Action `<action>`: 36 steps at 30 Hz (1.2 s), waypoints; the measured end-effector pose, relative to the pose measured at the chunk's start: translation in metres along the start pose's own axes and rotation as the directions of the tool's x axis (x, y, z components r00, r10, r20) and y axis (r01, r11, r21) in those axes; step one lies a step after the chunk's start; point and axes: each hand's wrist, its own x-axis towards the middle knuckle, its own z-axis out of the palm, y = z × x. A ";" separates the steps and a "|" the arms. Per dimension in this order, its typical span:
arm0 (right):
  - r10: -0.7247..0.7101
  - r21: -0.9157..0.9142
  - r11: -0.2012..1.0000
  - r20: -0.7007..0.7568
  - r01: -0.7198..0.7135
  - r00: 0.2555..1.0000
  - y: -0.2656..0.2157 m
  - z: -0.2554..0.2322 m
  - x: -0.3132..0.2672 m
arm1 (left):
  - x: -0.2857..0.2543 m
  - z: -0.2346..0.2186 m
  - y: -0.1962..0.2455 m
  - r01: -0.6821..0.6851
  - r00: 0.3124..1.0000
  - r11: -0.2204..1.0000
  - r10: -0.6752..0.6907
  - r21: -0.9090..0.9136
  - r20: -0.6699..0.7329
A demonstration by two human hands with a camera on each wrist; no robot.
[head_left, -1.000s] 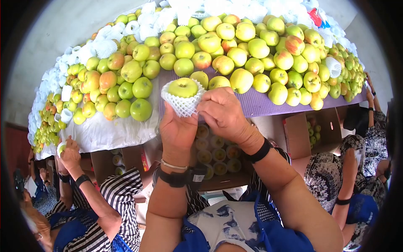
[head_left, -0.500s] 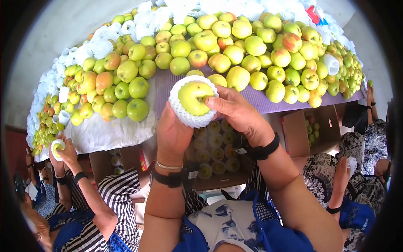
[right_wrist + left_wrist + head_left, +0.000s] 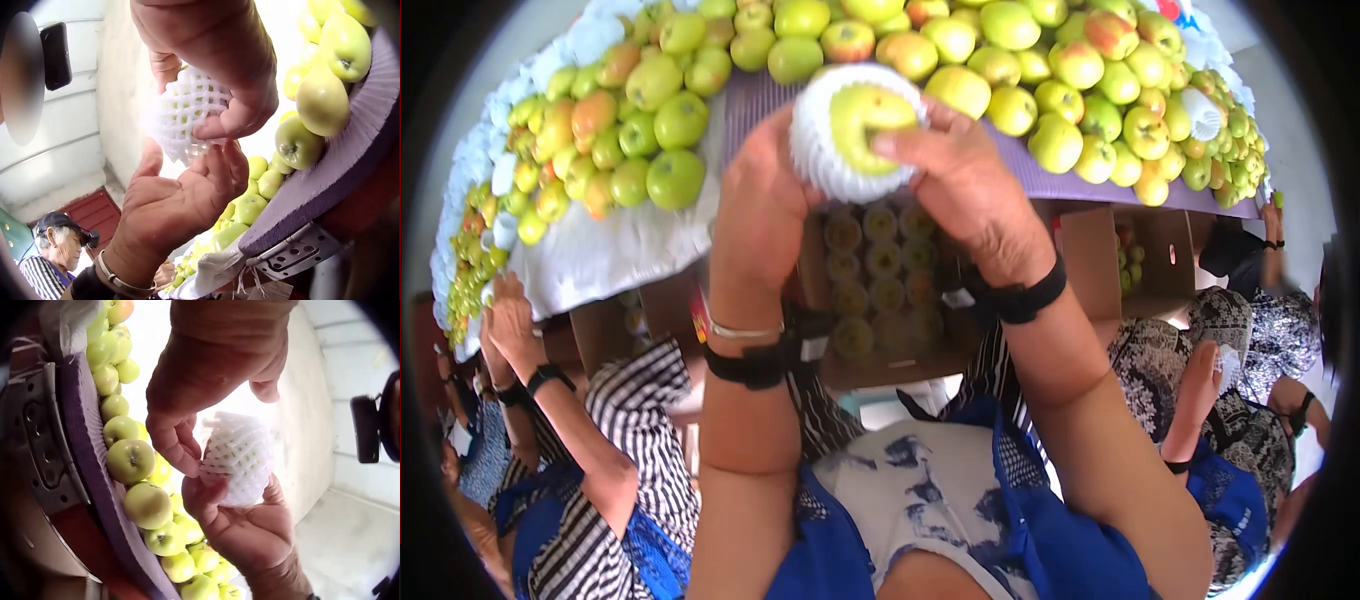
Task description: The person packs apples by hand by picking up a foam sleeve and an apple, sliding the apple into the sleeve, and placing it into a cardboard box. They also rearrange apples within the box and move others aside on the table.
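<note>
A yellow-green apple (image 3: 858,115) sits in a white foam net (image 3: 815,145), its bare face turned toward the head camera. My right hand (image 3: 975,185) holds it, thumb across the bare face and fingers behind the net. On the other side, my left hand (image 3: 755,200) cups the net, its fingers mostly hidden in the head view. From the right wrist, the left hand (image 3: 172,206) shows below the net, fingers curled at its lower edge. In the left wrist view the fingertips of both hands meet beside the net (image 3: 237,459).
Loose apples (image 3: 1000,65) are piled over the table, which has a purple ridged edge (image 3: 1040,170) and a white cloth (image 3: 625,235). A carton (image 3: 900,370) below holds netted apples. Other people work at both sides, one in striped clothes (image 3: 640,400).
The apple has tipped its face toward the head camera and risen in that view. My right hand went from the net's side to a grip with the thumb on the apple. The head view shifted.
</note>
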 end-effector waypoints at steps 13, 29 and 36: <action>-0.131 -0.709 0.700 -0.013 0.083 0.991 -0.119 -0.030 -0.071 | 0.004 -0.057 -0.013 -0.094 0.952 0.922 0.193 -0.375 0.236; 0.560 -0.674 0.304 -0.445 -0.673 0.699 0.150 -0.085 -0.084 | -0.021 -0.080 0.008 -0.067 0.969 0.886 0.167 -0.458 0.181; 0.652 -0.813 -0.396 -0.577 -0.428 0.492 0.249 -0.162 -0.054 | -0.015 -0.098 0.005 -0.146 0.986 0.934 0.166 -0.325 0.034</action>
